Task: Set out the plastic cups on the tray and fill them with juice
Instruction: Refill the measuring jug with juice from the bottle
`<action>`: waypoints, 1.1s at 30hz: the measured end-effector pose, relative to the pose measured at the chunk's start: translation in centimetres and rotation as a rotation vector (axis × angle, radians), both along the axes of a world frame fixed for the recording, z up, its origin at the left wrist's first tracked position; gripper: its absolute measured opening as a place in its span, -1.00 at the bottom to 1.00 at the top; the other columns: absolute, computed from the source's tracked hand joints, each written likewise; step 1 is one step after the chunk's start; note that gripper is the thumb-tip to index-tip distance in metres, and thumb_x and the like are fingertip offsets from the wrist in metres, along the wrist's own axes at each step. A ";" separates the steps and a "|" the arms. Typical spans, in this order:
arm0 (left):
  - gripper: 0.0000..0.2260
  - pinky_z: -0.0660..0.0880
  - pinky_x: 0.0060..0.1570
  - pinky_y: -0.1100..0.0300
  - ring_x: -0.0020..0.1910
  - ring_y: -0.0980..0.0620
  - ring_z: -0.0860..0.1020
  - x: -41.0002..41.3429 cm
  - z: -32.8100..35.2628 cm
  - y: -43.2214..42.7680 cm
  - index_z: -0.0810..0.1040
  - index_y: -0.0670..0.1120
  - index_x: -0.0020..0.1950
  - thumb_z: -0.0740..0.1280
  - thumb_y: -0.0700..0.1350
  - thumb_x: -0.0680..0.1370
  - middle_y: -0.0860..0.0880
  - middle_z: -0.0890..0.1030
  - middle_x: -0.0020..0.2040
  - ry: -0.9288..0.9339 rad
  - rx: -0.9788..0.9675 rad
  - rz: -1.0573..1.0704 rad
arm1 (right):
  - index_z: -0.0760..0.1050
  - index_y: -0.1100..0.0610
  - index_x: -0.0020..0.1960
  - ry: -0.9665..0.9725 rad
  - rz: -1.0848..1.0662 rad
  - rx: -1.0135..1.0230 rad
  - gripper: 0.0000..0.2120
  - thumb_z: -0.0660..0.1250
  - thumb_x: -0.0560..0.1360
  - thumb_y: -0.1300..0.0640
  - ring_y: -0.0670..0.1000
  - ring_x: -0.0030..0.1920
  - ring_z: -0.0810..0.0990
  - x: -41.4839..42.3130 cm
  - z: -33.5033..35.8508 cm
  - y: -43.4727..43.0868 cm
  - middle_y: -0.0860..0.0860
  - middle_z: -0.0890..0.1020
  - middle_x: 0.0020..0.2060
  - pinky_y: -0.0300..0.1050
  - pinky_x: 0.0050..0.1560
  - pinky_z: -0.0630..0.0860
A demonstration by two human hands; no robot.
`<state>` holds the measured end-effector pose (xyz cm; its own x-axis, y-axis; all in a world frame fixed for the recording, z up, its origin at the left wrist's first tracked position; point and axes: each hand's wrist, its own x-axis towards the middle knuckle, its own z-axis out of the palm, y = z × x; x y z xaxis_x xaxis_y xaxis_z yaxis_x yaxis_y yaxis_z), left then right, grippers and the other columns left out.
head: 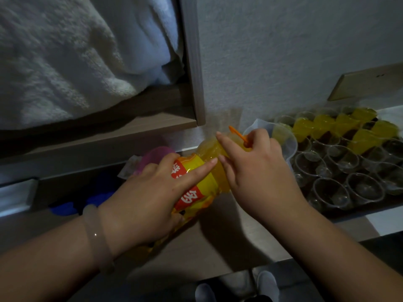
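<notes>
Left grip: my left hand [141,199] is wrapping around the labelled body of the juice bottle [196,192], fingers curled over it, index finger lying along the label.
Right grip: my right hand [255,168] is closing around the bottle's neck, hiding the mouth; an orange cap piece [238,135] is sticking out above my knuckles.
Bottle: it is leaning over the counter [229,236], neck pointing toward the clear jug [287,140] just beside my right hand.
Cap: I cannot tell whether it is on or off.
Cups: the far filled cups [322,125] are showing yellow juice; the nearer empty cups [364,188] are standing packed together on the tray [359,209].
Step in hand: I judge I am working at the bottle's mouth, opening it or tipping juice toward the jug, with the setting-out done and the filling partly done.
Next move: it is calling for a steady two-handed tilt, mouth held over the jug's rim, so nothing is spilling onto the counter.
</notes>
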<state>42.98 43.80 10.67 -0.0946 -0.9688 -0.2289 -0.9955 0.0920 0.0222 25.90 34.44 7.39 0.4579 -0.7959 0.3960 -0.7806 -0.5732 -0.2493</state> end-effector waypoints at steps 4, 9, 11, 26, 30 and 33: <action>-0.07 0.42 0.23 -0.03 0.36 -0.12 0.24 0.1 0.4 -0.2 -0.50 0.48 0.27 0.34 0.19 0.46 0.01 -0.04 0.46 -0.006 0.005 -0.003 | 0.42 -0.09 0.39 -0.005 0.021 0.025 -0.53 0.08 0.52 -0.15 0.16 -0.09 0.44 -0.4 0.3 -0.1 0.17 0.43 -0.01 -0.07 -0.15 0.36; -0.07 0.41 0.23 -0.07 0.34 -0.14 0.26 -0.2 0.8 -0.5 -0.51 0.49 0.26 0.34 0.19 0.46 0.01 -0.03 0.46 -0.026 0.006 -0.010 | 0.41 -0.07 0.40 -0.007 0.045 0.054 -0.51 0.16 0.49 -0.14 0.21 -0.09 0.46 -0.7 0.8 -0.1 0.20 0.44 -0.02 0.01 -0.14 0.45; -0.07 0.42 0.23 -0.07 0.33 -0.14 0.27 -0.2 0.9 -0.6 -0.51 0.49 0.26 0.34 0.19 0.46 0.02 -0.03 0.46 -0.030 0.009 -0.018 | 0.38 -0.10 0.42 0.020 0.048 0.105 -0.47 0.17 0.47 -0.17 0.22 -0.05 0.46 -0.9 1.1 0.0 0.20 0.43 0.02 0.05 -0.10 0.48; -0.05 0.42 0.23 -0.02 0.35 -0.11 0.28 -0.3 1.0 -0.8 -0.49 0.51 0.25 0.36 0.13 0.45 0.01 -0.02 0.47 -0.026 -0.003 -0.046 | -0.10 -0.26 0.51 0.230 0.059 0.305 -0.25 0.08 0.43 -0.44 0.17 0.28 0.32 -0.9 3.0 0.6 0.13 0.14 0.32 -0.02 0.25 0.35; -0.05 0.40 0.25 -0.01 0.36 -0.10 0.27 -0.4 1.2 -0.8 -0.50 0.51 0.24 0.36 0.15 0.45 0.02 -0.03 0.48 -0.036 0.007 -0.046 | -0.03 -0.25 0.51 0.157 0.073 0.354 -0.28 0.15 0.45 -0.39 0.16 0.25 0.40 -0.7 3.0 0.5 0.11 0.13 0.30 -0.04 0.19 0.42; -0.05 0.40 0.24 -0.01 0.37 -0.10 0.26 -0.4 1.2 -0.8 -0.49 0.52 0.24 0.36 0.16 0.45 0.02 -0.02 0.48 -0.022 0.007 -0.039 | -0.01 -0.24 0.51 0.125 0.075 0.355 -0.28 0.18 0.45 -0.37 0.14 0.28 0.38 -0.7 3.0 0.5 0.09 0.13 0.28 -0.05 0.22 0.41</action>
